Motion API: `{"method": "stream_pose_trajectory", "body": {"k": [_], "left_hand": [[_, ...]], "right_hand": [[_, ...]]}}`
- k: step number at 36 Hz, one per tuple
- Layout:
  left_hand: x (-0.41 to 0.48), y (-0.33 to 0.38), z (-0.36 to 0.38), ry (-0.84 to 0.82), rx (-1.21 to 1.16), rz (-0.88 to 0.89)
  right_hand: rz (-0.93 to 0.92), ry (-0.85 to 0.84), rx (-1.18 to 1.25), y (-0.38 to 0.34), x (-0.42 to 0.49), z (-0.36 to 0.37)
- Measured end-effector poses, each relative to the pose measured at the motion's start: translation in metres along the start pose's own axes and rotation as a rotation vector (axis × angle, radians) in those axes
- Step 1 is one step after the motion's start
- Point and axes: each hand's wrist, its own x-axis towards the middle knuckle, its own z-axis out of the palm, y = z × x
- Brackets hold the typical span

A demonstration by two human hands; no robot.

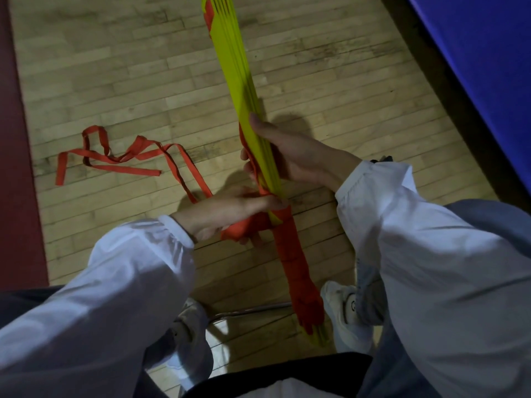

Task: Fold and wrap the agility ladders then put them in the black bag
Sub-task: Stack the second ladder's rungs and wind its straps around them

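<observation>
A stack of yellow ladder rungs (pixel 234 61) runs from the top centre down towards my feet. Orange strap is wound tightly round its lower part (pixel 296 268). My right hand (pixel 290 156) grips the bundle just above the wrapped section, thumb on top of the yellow rungs. My left hand (pixel 230 214) holds the orange strap where it meets the bundle, fingers curled round the band. The loose remainder of the orange strap (pixel 120 156) trails in loops across the wooden floor to the left. No black bag is in view.
Wooden floor (pixel 115 67) lies under everything. A dark red strip (pixel 14 139) borders it on the left and a blue mat (pixel 488 67) fills the upper right. My white shoes (pixel 344 314) and a metal chair bar (pixel 253 310) sit below the bundle.
</observation>
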Motion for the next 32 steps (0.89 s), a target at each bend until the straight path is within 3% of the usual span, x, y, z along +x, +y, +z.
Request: {"method": "stream_pose_trajectory", "body": {"k": [3, 12, 17, 28, 32], "left_hand": [[-0.001, 0.002, -0.001, -0.004, -0.068, 0.01], [-0.008, 0.006, 0.002, -0.161, -0.227, 0.076], [-0.01, 0.007, 0.004, -0.201, -0.214, 0.072], [-0.014, 0.017, 0.001, -0.266, -0.162, -0.028], [-0.014, 0.019, 0.0, -0.221, -0.139, -0.058]], "right_hand": [[-0.009, -0.025, 0.043, -0.004, -0.004, -0.001], [0.116, -0.159, 0.47, -0.009, -0.012, 0.003], [0.154, -0.184, 0.421, -0.009, -0.016, 0.006], [0.08, -0.024, 0.27, -0.012, -0.012, 0.004], [0.063, 0.069, 0.178, -0.013, -0.01, 0.0]]}}
